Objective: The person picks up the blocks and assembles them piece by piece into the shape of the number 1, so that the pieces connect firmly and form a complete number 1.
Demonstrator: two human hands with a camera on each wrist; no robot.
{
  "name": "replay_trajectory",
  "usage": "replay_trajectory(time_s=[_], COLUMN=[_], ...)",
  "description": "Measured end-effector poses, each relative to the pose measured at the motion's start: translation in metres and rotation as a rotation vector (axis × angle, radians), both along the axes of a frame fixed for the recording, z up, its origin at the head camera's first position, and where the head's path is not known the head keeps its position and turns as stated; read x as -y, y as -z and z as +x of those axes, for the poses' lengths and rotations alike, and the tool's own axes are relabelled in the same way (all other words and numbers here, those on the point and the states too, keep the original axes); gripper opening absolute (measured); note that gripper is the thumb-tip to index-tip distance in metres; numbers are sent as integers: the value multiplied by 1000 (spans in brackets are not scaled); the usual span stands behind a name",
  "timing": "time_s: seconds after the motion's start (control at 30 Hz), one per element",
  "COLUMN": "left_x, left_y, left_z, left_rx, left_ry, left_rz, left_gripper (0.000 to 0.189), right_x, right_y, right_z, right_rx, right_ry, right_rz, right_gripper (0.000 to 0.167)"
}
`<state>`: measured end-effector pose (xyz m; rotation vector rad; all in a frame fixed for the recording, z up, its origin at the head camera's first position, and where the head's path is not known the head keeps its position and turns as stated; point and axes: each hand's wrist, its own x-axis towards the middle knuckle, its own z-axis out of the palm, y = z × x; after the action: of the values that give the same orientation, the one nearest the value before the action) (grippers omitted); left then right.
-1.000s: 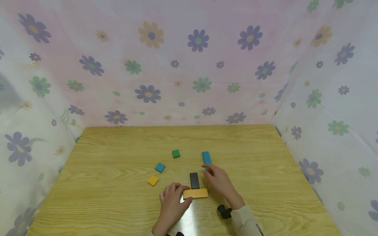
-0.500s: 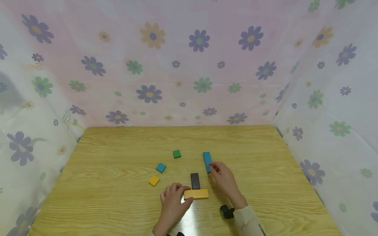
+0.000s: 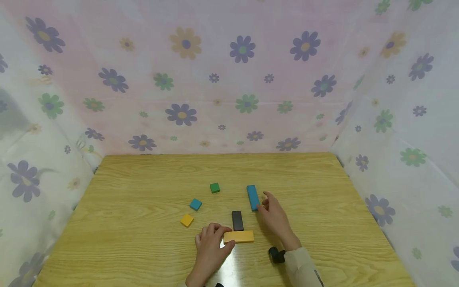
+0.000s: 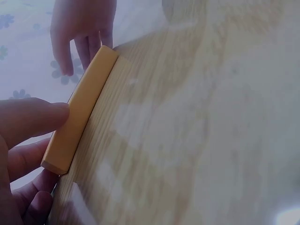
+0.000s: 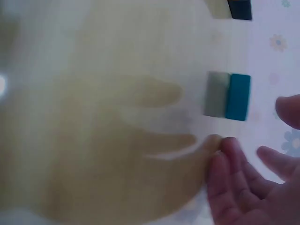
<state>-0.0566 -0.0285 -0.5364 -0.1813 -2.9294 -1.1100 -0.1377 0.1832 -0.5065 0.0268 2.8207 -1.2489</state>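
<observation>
My left hand (image 3: 211, 245) pinches the left end of a long yellow block (image 3: 241, 236) lying crosswise on the table. In the left wrist view the thumb presses against the side of that yellow block (image 4: 84, 110). A black block (image 3: 237, 221) points away from me, its near end at the yellow block's far edge. Beyond it to the right lies a long blue block (image 3: 252, 197). My right hand (image 3: 276, 217) is just right of the blue block, fingers loosely bent and holding nothing. The right wrist view shows the blue block (image 5: 239, 97) between thumb and fingers, with a gap on each side.
Left of the long blocks lie three small square ones: green (image 3: 214, 187), blue (image 3: 195, 204) and yellow (image 3: 187, 220). Flowered cloth (image 3: 222, 91) walls in the wooden table (image 3: 143, 187) at the back and both sides. A black wrist device (image 3: 276, 255) sits by the right sleeve.
My right hand has moved from over the near end of the long blue block to its right side, the fingers spreading. The left hand still holds the yellow block in place.
</observation>
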Motion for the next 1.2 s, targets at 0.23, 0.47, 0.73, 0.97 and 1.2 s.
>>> replay_trajectory(time_s=[0.23, 0.47, 0.73, 0.97, 1.2], left_x=[1, -1, -1, 0, 0], left_y=[-1, -2, -3, -3, -5], left_z=[1, 1, 0, 0, -1], left_rx=[-24, -28, 9, 7, 12], left_ry=[-5, -4, 7, 0, 6], left_rz=[-1, -11, -14, -24, -17], left_gripper=[27, 27, 28, 28, 28], right_x=[1, 0, 1, 8, 12], right_y=[-5, -1, 0, -2, 5], right_z=[-14, -25, -33, -40, -48], right_rx=[46, 68, 135, 149, 139], right_ry=[-51, -128, -182, -178, -182], right_rz=[117, 241, 312, 333, 389], right_gripper=[59, 69, 75, 80, 83])
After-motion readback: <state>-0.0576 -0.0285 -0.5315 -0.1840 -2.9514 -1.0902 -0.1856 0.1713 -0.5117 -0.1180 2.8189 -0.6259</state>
